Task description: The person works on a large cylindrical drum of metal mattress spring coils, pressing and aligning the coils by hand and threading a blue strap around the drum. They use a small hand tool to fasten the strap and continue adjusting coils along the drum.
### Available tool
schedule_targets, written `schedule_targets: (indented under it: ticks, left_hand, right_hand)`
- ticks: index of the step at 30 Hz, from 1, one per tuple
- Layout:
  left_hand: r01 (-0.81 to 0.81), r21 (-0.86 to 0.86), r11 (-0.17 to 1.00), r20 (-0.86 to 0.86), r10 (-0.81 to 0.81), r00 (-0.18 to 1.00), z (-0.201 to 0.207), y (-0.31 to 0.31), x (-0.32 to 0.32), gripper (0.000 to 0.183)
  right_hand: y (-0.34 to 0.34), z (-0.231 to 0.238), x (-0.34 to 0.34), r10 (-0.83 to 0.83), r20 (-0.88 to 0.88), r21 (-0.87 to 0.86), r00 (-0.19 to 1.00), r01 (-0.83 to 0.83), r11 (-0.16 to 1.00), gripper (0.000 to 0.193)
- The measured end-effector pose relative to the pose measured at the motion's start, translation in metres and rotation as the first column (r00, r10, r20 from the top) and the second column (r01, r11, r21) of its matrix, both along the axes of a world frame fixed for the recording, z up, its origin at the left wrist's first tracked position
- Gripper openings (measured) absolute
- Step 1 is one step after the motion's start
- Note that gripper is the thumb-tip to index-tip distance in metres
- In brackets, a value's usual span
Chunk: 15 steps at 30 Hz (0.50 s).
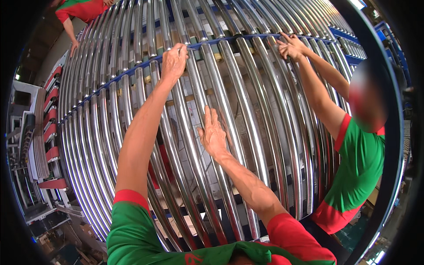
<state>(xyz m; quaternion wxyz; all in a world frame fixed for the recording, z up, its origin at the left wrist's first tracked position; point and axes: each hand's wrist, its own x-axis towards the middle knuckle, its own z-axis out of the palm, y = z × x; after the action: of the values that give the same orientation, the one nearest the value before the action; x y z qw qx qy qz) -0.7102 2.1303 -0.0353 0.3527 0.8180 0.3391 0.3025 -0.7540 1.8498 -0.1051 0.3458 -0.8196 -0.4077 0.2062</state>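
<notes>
Long shiny metal rollers lie side by side in front of me, in two rows with a blue rail between them. My left hand reaches far forward, its fingers curled over a roller's end beside that rail. Nearer to me, my right hand lies flat over the rollers with its fingers stretched out, holding nothing. On the right, a co-worker's two hands touch the rollers close to the same rail.
At the far left, another person in a red and green shirt stands by the rollers, one arm hanging down. Machinery with red padded parts runs along the left side. A dark blue frame beam curves down the right edge.
</notes>
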Motion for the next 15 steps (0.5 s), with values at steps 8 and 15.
schedule_targets:
  ticks: [8,15]
  left_hand:
    - [0.196,0.337,0.921,-0.193,-0.137,0.972,-0.041,0.022,0.039,0.024]
    - [0.245,0.270,0.931,-0.215,-0.190,0.958,-0.027,0.041,0.054,0.027]
  right_hand:
    - [0.000,0.021,0.008,-0.008,-0.091,0.016,0.996,0.009,1.000,0.086]
    - [0.002,0.001,0.010,-0.024,-0.132,0.165,0.991,0.046,0.985,0.082]
